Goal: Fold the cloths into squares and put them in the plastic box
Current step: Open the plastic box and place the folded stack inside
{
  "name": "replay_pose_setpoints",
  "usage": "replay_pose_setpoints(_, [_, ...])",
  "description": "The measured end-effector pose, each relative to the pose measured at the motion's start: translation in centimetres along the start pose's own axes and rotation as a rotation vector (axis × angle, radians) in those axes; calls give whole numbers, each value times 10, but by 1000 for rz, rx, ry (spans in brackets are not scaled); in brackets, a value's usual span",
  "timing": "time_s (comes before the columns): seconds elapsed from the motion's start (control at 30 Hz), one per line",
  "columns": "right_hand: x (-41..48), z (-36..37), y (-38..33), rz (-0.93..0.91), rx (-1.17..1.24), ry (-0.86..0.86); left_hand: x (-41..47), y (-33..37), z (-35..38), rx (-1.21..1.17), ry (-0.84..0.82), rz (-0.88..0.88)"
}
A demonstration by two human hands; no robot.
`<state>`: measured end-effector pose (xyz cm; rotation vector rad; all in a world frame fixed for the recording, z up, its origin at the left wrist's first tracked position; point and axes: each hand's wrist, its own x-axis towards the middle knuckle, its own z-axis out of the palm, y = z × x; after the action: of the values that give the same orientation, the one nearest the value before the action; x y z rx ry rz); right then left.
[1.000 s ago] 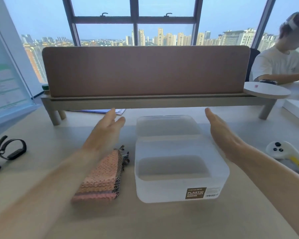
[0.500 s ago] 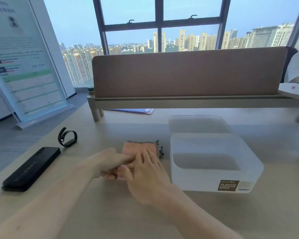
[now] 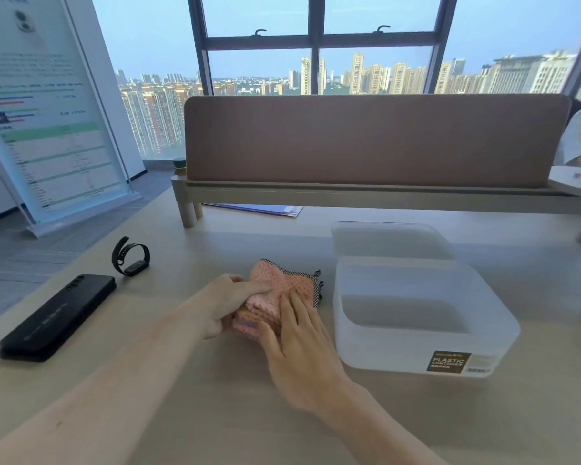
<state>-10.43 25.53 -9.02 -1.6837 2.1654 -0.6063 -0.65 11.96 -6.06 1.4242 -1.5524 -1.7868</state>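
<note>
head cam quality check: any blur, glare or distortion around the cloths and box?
Head view: backlit by the window, yet the cloths, left hand and right hand read fairly sharp; plastic box shows no glare, label legible, soft shadow inside; poster text at left is blurred; window frames lean, wide-angle distortion.

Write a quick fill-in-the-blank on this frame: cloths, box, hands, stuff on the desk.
1. The pink cloths lie to the ____ of the plastic box.
2. Inside, the plastic box is ____.
3. The left hand and the right hand both touch the ____.
4. The wristband lies beside a ____ phone.

Missing words: left; empty; cloths; black.
</note>
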Motion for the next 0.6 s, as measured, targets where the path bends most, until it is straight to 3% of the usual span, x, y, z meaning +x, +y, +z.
replay_pose_setpoints(0.1, [-4, -4, -2, -8, 148, 27, -6, 13, -2, 107, 88, 112])
replay_pose_setpoints(0.23, [-4, -35, -19, -94, 540, 128, -41, 60, -13, 230, 139, 316])
replay_pose_setpoints(0.4, [-9, -109, -15, -89, 994, 362, -96, 129, -13, 170, -4, 463])
replay_pose_setpoints(0.5, [-7, -153, 13, 98, 1329, 171, -108, 153, 18, 74, -135, 504])
replay_pose_setpoints(0.6, [-18, -172, 44, 78, 1721, -71, -99, 157, 59, -1, -247, 485])
